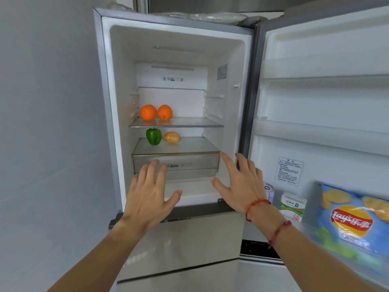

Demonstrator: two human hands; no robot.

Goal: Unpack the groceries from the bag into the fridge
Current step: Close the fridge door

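The fridge [117, 123] stands open in front of me. Two oranges [156, 112] sit on its upper glass shelf. A green pepper [153, 136] and a yellowish lemon-like fruit [172, 137] sit on the shelf below, above a clear drawer [189, 163]. In the open door's lower bin stand a blue Lay's chip bag [353, 220], a green-and-white carton [293, 205] and a can [269, 191]. My left hand [149, 194] and my right hand [242, 182] are both spread, empty, in front of the drawer. No grocery bag is in view.
The fridge door [324, 102] swings open to the right, its upper door shelves bare. A grey wall [46, 123] runs along the left. Closed lower fridge drawers [189, 239] lie under my forearms. Crumpled plastic [216, 16] lies on top of the fridge.
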